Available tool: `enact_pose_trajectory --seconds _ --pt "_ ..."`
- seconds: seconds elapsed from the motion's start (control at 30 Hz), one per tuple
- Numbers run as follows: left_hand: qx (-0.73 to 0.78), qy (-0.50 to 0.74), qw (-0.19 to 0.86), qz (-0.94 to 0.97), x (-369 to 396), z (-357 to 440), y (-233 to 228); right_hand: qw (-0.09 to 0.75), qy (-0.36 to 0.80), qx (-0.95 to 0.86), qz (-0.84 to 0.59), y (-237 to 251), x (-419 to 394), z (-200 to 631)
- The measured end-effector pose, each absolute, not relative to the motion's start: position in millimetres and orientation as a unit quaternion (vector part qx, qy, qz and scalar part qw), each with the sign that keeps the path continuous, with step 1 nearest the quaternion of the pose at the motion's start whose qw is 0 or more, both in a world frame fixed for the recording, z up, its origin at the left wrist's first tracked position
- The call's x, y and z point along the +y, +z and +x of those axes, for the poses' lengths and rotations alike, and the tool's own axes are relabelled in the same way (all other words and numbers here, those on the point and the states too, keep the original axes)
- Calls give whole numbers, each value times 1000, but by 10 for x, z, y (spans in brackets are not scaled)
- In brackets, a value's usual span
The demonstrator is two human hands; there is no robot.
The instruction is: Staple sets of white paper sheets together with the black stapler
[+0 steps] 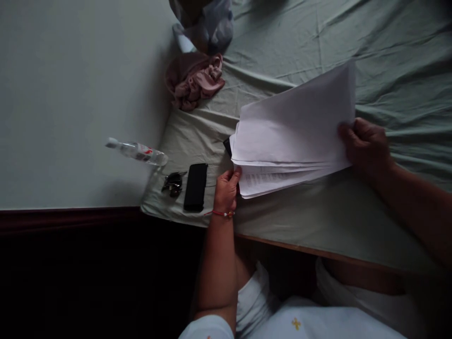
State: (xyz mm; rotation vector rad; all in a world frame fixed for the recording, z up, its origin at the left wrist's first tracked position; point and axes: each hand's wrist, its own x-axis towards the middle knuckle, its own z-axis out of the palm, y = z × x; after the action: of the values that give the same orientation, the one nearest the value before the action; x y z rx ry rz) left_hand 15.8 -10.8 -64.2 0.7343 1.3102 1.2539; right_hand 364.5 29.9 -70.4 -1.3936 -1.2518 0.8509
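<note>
A loose stack of white paper sheets (293,127) is held up over the bed, its lower edges fanned apart. Printed lines show on one of the lower sheets; the top one looks blank. My left hand (227,188) pinches the stack's lower left corner, thumb on top. At the right edge, my right hand (367,143) grips the sheets with its thumb over them and its fingers behind. A dark object (228,147) pokes out behind the papers' left side, mostly hidden, so its kind is unclear.
Left of my left hand lie a black phone (195,187) and a bunch of keys (173,183). A clear plastic bottle (137,151) stands against the wall. Farther back are a crumpled pink cloth (197,82) and a plastic bag (212,28). The green sheet (318,221) is wrinkled.
</note>
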Motion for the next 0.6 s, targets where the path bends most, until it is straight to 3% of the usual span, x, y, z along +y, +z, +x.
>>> enact_pose_trajectory --seconds 0.4,0.6 --pt "541 567 573 243 -69 116 -526 537 451 -479 -529 -583 249 3618" --pt "515 604 521 315 -130 165 -449 565 476 -464 -488 -573 243 3597"
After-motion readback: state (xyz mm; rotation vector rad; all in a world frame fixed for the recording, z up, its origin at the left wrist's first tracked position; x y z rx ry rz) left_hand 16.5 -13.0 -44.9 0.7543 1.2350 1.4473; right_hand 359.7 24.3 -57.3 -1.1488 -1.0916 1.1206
